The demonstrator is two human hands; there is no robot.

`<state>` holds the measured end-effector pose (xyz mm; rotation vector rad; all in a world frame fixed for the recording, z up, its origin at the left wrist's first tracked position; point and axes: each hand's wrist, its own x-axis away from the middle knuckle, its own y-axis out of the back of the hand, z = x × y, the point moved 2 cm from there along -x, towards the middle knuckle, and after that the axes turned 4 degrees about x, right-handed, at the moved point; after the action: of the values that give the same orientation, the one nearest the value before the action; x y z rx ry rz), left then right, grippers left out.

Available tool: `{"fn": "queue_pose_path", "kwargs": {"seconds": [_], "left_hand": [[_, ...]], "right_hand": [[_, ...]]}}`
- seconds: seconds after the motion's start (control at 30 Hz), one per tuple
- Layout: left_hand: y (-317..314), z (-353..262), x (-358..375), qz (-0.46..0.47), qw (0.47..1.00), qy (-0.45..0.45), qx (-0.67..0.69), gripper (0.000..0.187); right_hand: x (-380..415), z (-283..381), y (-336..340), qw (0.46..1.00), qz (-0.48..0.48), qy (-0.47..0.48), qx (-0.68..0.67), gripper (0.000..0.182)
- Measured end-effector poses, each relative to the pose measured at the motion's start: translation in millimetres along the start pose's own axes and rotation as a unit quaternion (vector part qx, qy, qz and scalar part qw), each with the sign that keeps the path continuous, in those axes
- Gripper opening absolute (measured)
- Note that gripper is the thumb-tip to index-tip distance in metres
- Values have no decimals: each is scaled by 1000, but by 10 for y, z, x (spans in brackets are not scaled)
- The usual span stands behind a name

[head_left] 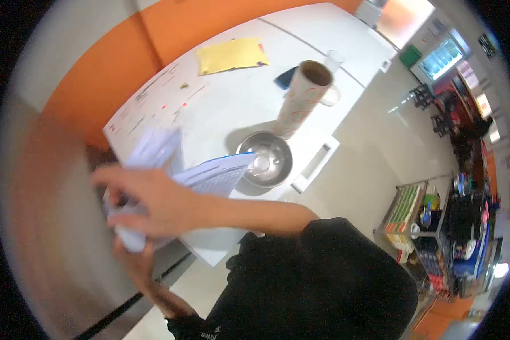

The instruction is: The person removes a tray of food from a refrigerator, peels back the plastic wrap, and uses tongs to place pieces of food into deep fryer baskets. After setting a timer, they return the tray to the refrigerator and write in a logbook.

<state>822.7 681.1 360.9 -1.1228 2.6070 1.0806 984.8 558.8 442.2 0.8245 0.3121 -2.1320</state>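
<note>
My left hand, blurred, is below with its fingers around a pale white object. Above it my right hand reaches in from the right, its fingers curved and apart over the white object. Printed papers with a blue edge fan out behind my right hand, over the table's near side. More sheets lie or stand further left, smeared by motion. My right hand hides how the papers are supported. Beside the papers sits a shiny metal bowl.
The white table carries a tall patterned cylinder, a white mug, a dark phone-like object, a clear cup and a yellow packet. An orange wall borders it. A loaded shelf rack stands right.
</note>
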Motion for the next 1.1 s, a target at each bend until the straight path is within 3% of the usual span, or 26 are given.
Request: {"fn": "queue_pose_path", "kwargs": {"seconds": [0.07, 0.1, 0.13, 0.17, 0.2, 0.33, 0.37, 0.47, 0.5, 0.53, 0.63, 0.7, 0.77, 0.9, 1.0, 1.03, 1.1], "left_hand": [[227, 102, 224, 7, 993, 117, 26, 51], [365, 208, 358, -9, 993, 121, 5, 52], [505, 312, 493, -25, 992, 125, -15, 53], [533, 314, 697, -92, 979, 111, 144, 57], [522, 229, 826, -94, 974, 115, 169, 58], [-4, -413, 1023, 88, 966, 218, 109, 63], [-234, -607, 1012, 154, 953, 249, 77, 64], [-1012, -1092, 959, 304, 896, 324, -25, 68], [-1387, -1204, 1046, 237, 936, 216, 147, 68], [-1824, -1294, 1131, 178, 926, 100, 318, 69], [-2939, -1964, 1208, 225, 960, 41, 161, 68], [-3572, -2573, 1351, 290, 939, 15, 184, 64], [-3673, -2757, 1210, 319, 932, -20, 173, 52], [-4596, -3080, 1149, 447, 890, 4, 93, 59], [-5059, -3323, 1132, 464, 839, 146, 244, 61], [-5284, -3523, 1198, 496, 793, 170, 312, 69], [-5779, -3662, 1244, 538, 751, 176, 340, 72]], "right_hand": [[44, 220, 109, 982, -13, 159, 100, 62], [80, 323, 186, 960, -17, 236, 149, 66], [140, 406, 312, 958, -5, 223, 180, 69], [232, 513, 482, 955, 8, 210, 210, 71], [334, 597, 621, 951, 20, 196, 238, 74], [933, 651, 1288, 960, 145, 30, 238, 71], [1095, 686, 1539, 954, 164, 1, 252, 60], [1701, 759, 2333, 944, 152, -78, 283, 50], [1863, 830, 2608, 944, 128, -77, 295, 48], [2100, 938, 2921, 941, 92, -84, 314, 47], [2888, 1286, 3748, 898, 4, -154, 411, 45], [3303, 1562, 4207, 869, -30, -220, 442, 46], [3354, 1668, 4275, 842, -81, -245, 474, 48], [3972, 1812, 5052, 791, -162, -334, 487, 52], [4290, 1795, 5354, 766, -246, -325, 498, 53], [4427, 1781, 5521, 755, -270, -326, 501, 52], [4707, 1744, 5864, 731, -314, -327, 511, 51]]}}
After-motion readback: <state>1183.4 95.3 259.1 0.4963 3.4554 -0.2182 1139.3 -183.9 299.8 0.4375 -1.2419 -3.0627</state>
